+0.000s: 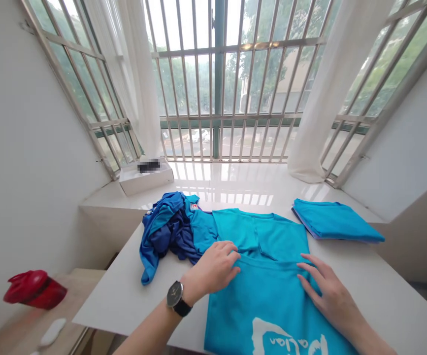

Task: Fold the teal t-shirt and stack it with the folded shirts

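A turquoise T-shirt [268,301] with a white print lies spread on a white table [376,281], its upper part folded back over itself. My left hand [213,266], with a black wristwatch [176,298] on the wrist, rests on the shirt near the fold. My right hand [327,286] lies flat on the shirt's right side with its fingers spread. Neither hand holds anything. A crumpled heap of blue garments [169,231] touches the shirt's far left. A neatly folded turquoise stack [335,220] sits at the table's far right.
Behind the table runs a glossy white windowsill [235,182] carrying a white box [147,180]. Barred windows and white curtains [147,84] stand beyond it. Lower left, a side surface holds a red object [36,290] and a white object [52,331].
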A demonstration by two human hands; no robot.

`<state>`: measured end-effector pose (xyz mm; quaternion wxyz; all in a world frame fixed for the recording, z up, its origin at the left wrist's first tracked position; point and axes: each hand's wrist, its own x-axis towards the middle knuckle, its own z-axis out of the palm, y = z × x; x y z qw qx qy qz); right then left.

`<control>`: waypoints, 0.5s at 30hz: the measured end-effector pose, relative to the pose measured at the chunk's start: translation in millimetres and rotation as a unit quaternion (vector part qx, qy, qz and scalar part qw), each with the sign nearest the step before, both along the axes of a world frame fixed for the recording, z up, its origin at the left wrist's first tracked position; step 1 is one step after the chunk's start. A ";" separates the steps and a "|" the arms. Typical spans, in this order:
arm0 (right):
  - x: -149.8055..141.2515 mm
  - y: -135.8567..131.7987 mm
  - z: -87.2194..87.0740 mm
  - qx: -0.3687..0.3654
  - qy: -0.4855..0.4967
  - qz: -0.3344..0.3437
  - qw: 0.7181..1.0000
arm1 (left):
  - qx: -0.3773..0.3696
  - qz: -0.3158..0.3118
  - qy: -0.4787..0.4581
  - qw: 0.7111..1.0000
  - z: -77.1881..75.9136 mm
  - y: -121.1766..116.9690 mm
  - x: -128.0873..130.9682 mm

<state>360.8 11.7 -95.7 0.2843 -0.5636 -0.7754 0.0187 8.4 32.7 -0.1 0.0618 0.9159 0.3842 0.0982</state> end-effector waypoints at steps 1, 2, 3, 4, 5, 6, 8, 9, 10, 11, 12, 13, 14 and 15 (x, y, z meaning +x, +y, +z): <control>0.5 -0.8 -4.4 -0.017 -0.007 0.003 1.000 | 0.008 0.014 0.001 1.000 -11.3 -4.0 -1.7; 1.7 -1.8 -8.7 -0.043 -0.015 0.002 0.999 | 0.013 0.027 0.008 1.000 -22.0 -6.5 -3.5; 3.4 -3.0 -12.5 -0.074 -0.024 -0.002 0.997 | 0.014 0.038 0.017 0.999 -31.7 -7.8 -5.5; 5.4 -4.3 -15.6 -0.105 -0.036 -0.008 0.994 | 0.013 0.047 0.026 0.998 -39.9 -8.3 -7.6; 7.2 -5.8 -17.7 -0.133 -0.049 -0.014 0.990 | 0.012 0.052 0.034 0.998 -46.7 -8.3 -9.7; 8.5 -7.1 -18.8 -0.155 -0.062 -0.019 0.986 | 0.012 0.057 0.037 0.998 -51.9 -8.0 -11.4; 9.5 -8.7 -18.8 -0.183 -0.082 -0.026 0.979 | 0.012 0.063 0.034 0.997 -58.1 -6.8 -13.4; 9.2 -8.8 -18.0 -0.192 -0.087 -0.029 0.977 | 0.013 0.067 0.030 0.997 -59.4 -6.0 -13.5; 8.7 -8.5 -16.9 -0.196 -0.090 -0.032 0.976 | 0.012 0.071 0.026 0.997 -59.6 -5.1 -13.0; 8.3 -8.2 -15.7 -0.197 -0.090 -0.035 0.976 | 0.010 0.074 0.023 0.997 -58.7 -4.5 -12.3; 8.4 -8.4 -14.8 -0.191 -0.087 -0.040 0.977 | 0.007 0.076 0.023 0.997 -56.8 -4.4 -11.7; 9.5 -9.6 -14.4 -0.181 -0.082 -0.045 0.979 | 0.004 0.078 0.024 0.997 -53.7 -5.5 -11.6; 11.8 -12.6 -15.1 -0.163 -0.073 -0.047 0.983 | 0.001 0.080 0.025 0.996 -49.8 -8.1 -12.5; 15.5 -17.7 -17.4 -0.139 -0.064 -0.047 0.987 | 0.000 0.082 0.025 0.996 -45.2 -12.9 -14.7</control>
